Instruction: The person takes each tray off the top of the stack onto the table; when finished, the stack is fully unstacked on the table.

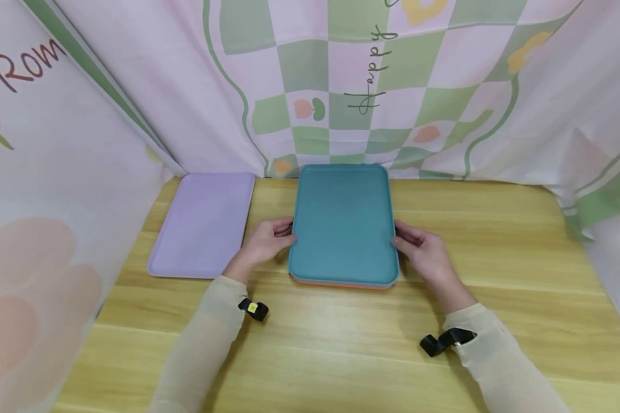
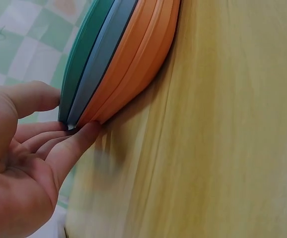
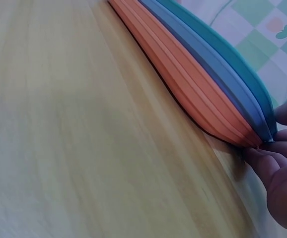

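Observation:
A stack of rectangular trays sits near the far edge of the table, a teal tray uppermost. Side on, a blue tray shows beneath it, with orange trays at the bottom. At the stack's left side my left hand grips the edge, thumb at the teal rim and fingers along the lower trays. My right hand holds the opposite side in the same way, its thumb against the teal rim. The underside of the stack is hidden.
A lilac tray lies flat on the wooden table, left of my left hand. Behind the stack hangs a checked curtain, and more printed cloth closes off the left side. Black straps sit on both wrists.

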Motion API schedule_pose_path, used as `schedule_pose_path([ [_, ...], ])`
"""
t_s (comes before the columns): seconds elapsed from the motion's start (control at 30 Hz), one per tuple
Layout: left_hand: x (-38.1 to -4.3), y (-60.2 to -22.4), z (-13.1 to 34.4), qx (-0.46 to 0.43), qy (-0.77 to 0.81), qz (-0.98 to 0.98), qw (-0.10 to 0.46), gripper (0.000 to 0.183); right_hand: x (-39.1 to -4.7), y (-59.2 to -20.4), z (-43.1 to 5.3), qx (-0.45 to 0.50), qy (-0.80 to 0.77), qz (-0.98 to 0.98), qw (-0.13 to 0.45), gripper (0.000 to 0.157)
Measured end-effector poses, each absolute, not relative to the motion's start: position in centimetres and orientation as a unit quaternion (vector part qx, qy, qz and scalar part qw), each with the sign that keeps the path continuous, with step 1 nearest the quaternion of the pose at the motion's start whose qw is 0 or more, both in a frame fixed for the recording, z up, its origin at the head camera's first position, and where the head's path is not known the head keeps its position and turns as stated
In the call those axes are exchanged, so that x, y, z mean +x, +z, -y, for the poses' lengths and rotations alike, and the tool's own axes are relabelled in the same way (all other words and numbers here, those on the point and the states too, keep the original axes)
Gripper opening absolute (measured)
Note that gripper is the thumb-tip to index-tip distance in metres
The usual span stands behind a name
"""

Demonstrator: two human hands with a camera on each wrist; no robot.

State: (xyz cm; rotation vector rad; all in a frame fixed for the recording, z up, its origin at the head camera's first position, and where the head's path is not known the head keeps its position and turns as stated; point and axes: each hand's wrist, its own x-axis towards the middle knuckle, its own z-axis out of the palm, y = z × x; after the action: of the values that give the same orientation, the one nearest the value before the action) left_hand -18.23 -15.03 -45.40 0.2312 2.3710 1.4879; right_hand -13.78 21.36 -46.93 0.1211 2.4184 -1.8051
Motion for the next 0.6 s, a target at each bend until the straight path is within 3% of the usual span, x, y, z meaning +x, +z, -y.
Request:
schedule_pose_path([
  [0.6,-17.7,-44.8,19.0,0.041,0.518,-0.842,0.148,0.057,-14.7,-47.0,-17.0,0.018,-0.578,-0.813,0.067,0.052],
])
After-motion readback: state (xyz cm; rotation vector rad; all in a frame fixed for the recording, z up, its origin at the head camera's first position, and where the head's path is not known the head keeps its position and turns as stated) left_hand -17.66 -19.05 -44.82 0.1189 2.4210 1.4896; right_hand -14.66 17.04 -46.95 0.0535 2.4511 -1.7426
